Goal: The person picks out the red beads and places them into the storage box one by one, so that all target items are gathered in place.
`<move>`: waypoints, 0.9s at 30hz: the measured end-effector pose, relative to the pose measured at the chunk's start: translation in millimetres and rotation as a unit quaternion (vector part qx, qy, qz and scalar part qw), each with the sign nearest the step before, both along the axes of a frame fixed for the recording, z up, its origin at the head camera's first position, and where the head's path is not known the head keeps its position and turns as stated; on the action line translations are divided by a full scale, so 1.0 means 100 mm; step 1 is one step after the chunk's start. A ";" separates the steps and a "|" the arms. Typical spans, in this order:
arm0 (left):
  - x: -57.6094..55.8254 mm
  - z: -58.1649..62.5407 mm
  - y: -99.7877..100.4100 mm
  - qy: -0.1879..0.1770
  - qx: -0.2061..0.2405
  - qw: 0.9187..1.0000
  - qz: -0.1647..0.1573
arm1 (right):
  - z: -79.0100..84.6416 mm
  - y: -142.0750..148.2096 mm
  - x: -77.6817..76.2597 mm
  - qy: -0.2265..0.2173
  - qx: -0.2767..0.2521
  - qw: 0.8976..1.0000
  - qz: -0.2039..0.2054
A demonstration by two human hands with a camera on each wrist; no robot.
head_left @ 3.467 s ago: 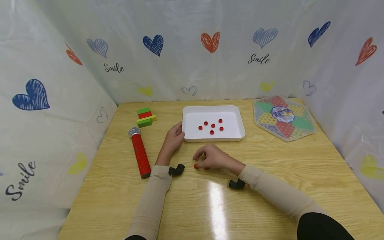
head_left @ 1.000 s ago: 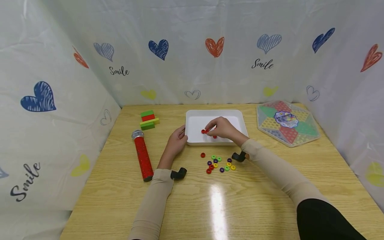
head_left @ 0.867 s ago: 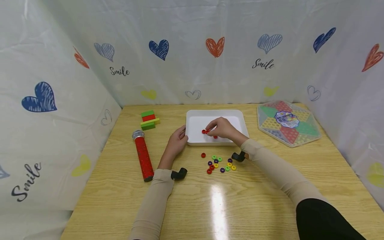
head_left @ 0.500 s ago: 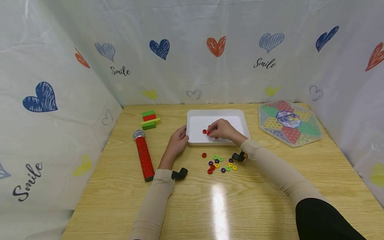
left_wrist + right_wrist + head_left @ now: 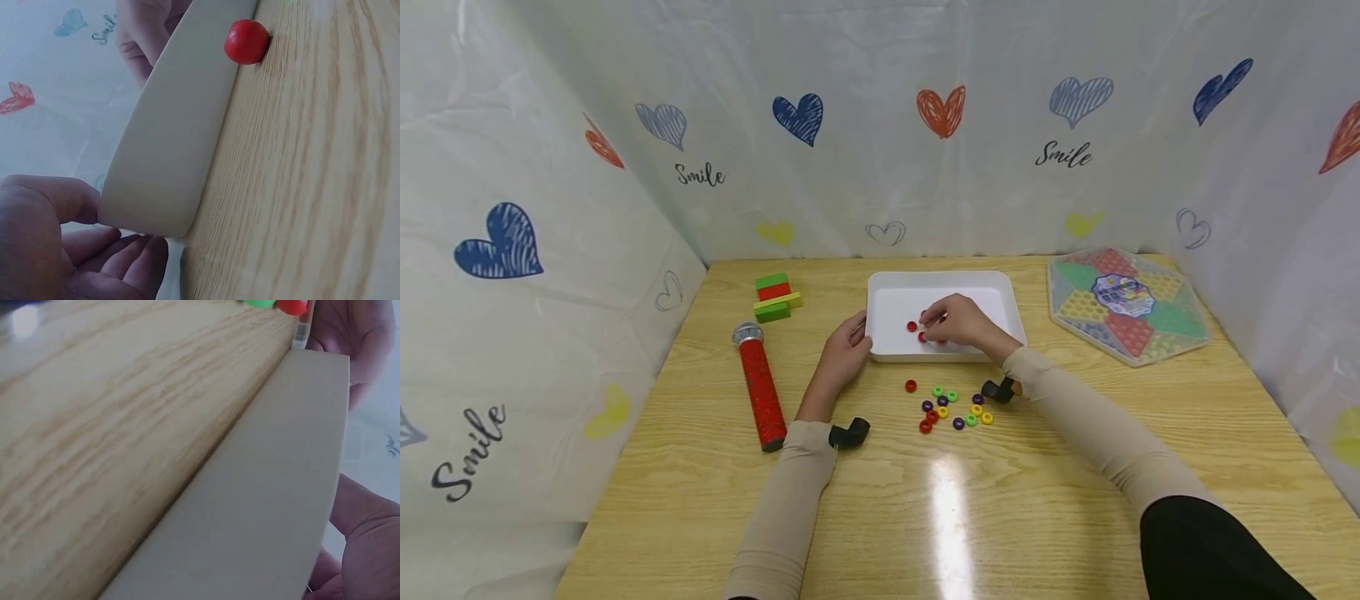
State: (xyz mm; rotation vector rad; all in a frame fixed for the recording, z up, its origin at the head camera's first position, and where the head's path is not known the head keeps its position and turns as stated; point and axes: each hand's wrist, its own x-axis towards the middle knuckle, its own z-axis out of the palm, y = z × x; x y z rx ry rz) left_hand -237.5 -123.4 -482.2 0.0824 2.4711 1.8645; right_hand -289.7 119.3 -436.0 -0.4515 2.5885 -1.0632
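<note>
A white tray (image 5: 898, 343) lies on the table, with several red beads (image 5: 912, 326) inside it. My left hand (image 5: 844, 354) grips its left end near the front corner; in the left wrist view the thumb lies at the rim and the other fingers curl below. Over the tray's middle, my right hand (image 5: 962, 321) reaches down with thumb and fingertips at a red bead (image 5: 922, 337). That hand partly covers other red beads. In the right wrist view the tray's wall (image 5: 250, 487) hides its fingertips.
Several loose beads in purple (image 5: 958, 423), yellow (image 5: 987, 418), green (image 5: 952, 396) and red (image 5: 926, 427) lie before the tray. A red toy microphone (image 5: 762, 392) and coloured blocks (image 5: 773, 298) are at left. A star-patterned game board (image 5: 1127, 325) lies right.
My right hand has gone from the loose beads on the table into the tray. Within the last second the bead at its fingertips has shifted slightly toward the near side. My left hand stays at the tray.
</note>
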 end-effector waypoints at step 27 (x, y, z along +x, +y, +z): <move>-0.02 -0.01 -0.01 0.000 0.001 1.000 -0.003 | 0.19 -0.02 0.55 0.048 -0.040 0.996 0.065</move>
